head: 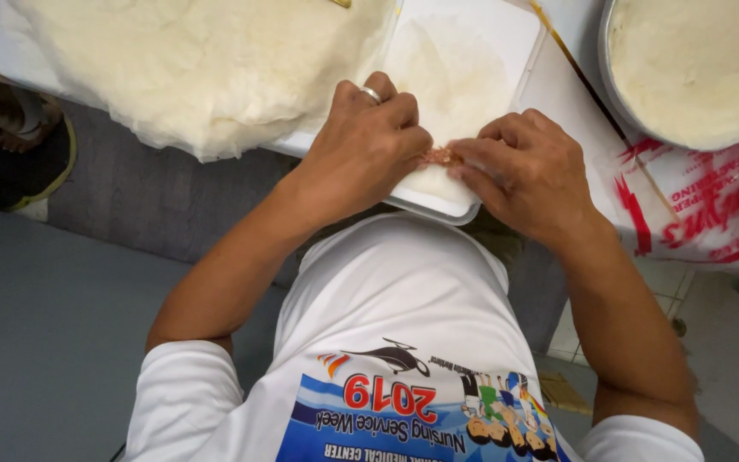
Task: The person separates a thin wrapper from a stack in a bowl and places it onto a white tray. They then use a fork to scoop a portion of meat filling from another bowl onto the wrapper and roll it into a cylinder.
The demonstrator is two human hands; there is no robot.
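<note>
A: Nearest us, the white printed shirt, and both bare forearms reaching away from it toward the table edge.

B: And they meet at the near lip of the white cutting board. Left hand, ring on one finger, is curled tight, fingers narrow, pinching the left end of a thin wrapper. Right hand mirrors it, fingers pressed close on the right end.

A: Between the two sets of fingertips, a small line of reddish-brown filling shows, sitting on the wrapper's near edge, just at the board's near rim.

B: Risky spot, I'd say. That sheet looks thin and translucent; pinch too hard and it could tear, and the filling would poke through.

A: Also very close to the board's edge. If the fingers drag it nearer, it might slide off toward the shirt.

B: Uneven pressure between the hands could leave one end loose, too.

A: Farther out, left: a big heap of pale wrappers, drooping over the table's near edge.

B: Far right, a round metal bowl of more pale sheets, resting on a red-and-white printed plastic bag.

A: Far left, below the table, someone else's foot in a sandal on the grey floor.
</note>
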